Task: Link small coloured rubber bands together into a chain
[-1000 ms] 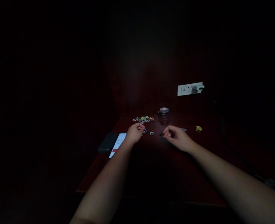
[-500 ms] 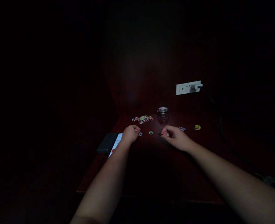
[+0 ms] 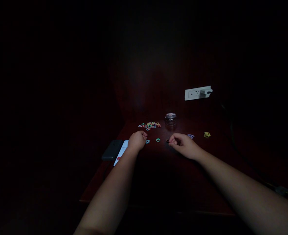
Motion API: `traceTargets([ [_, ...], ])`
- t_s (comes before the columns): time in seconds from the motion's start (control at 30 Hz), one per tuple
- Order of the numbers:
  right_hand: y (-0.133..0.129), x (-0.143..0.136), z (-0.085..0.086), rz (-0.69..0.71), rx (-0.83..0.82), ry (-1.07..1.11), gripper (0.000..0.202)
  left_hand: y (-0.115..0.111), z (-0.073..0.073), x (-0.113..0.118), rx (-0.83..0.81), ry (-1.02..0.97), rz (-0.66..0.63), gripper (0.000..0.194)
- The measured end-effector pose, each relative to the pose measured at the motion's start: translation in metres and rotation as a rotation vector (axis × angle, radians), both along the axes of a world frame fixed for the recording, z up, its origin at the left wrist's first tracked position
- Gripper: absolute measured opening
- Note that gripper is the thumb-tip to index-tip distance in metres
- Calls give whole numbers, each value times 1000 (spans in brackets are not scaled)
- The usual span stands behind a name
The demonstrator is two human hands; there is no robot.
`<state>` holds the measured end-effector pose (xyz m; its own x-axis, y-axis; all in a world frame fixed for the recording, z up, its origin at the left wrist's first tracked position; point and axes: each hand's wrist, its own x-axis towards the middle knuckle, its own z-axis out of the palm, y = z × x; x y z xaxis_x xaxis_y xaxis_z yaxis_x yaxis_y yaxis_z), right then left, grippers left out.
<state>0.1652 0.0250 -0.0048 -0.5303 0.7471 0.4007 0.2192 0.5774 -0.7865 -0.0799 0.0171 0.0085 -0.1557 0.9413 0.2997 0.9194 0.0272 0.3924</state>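
Observation:
On the dark red table, my left hand (image 3: 137, 140) has its fingers curled together; whatever they may hold is hidden. Just beside its fingertips lie light-blue hair ties (image 3: 147, 141). A single green hair tie (image 3: 158, 140) rests between my two hands. My right hand (image 3: 183, 145) pinches a dark hair tie (image 3: 167, 141) at the table surface with thumb and forefinger. Purple hair ties (image 3: 190, 136) lie just behind the right hand, and yellow hair ties (image 3: 206, 134) are farther right. A mixed-colour pile of hair ties (image 3: 149, 125) is spread beyond my left hand.
A clear lidded jar (image 3: 171, 119) stands at the back of the table (image 3: 158, 182). Left of my left hand are a lit phone (image 3: 121, 152) and a dark power bank (image 3: 112, 149). A wall socket (image 3: 197, 93) holds a plugged-in charger. The surroundings are very dark.
My left fingers have lifted slightly away from the light-blue hair ties, which show more fully. My right hand has barely moved, and more of the dark hair tie shows at its fingertips.

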Motion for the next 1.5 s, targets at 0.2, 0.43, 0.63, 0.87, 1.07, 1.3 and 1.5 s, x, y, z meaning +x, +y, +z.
traceTargets([
  [0.2, -4, -2, -2, 115, -34, -155, 12, 2, -7, 11, -75, 61, -17, 20],
  [0.43, -5, -5, -4, 125, -23, -210, 11, 0, -11, 16, -90, 72, 28, 22],
  [0.63, -2, -7, -9, 134, -44, -283, 9, 18, -2, 12, -126, 197, 94, 27],
  [0.87, -2, -9, -9, 149, -14, -340, 8, 65, 13, 11, -175, 269, 74, 25],
  [1.07, -10, -5, 5, 110, 1, -476, 12, 91, 3, 14, -177, 292, 64, 27],
  [1.3, -15, 6, 23, 111, -5, -596, 16, 105, -3, 9, -184, 241, 66, 25],
  [1.5, -17, 39, 72, -119, 80, 131, 28, 101, -3, 1, -125, 144, 66, 23],
])
